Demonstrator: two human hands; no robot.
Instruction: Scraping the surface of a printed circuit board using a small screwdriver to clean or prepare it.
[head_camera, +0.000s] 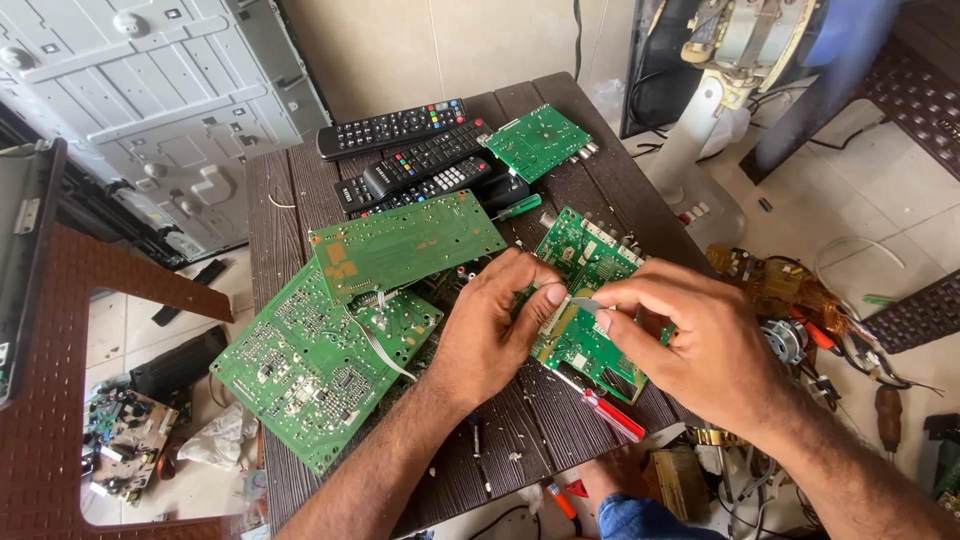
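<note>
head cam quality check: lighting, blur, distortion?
Head view: even daylight, soft shadows under both hands; left hand and right hand sharp over the small green circuit board; wide-angle bending at edges; pale grey panel back bright, slightly washed.

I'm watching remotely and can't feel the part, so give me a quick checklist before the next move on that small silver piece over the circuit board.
1. Both hands on the silver piece: ok, left hand and right hand pinch it.
2. Piece seated or loose: cannot tell, fingers hide it.
3. Green circuit board flat on the table: ok.
4. Red-handled screwdriver within reach: ok, beside the board.
5. Board's surroundings free: not ok, other boards and remote controls crowd it.
</note>
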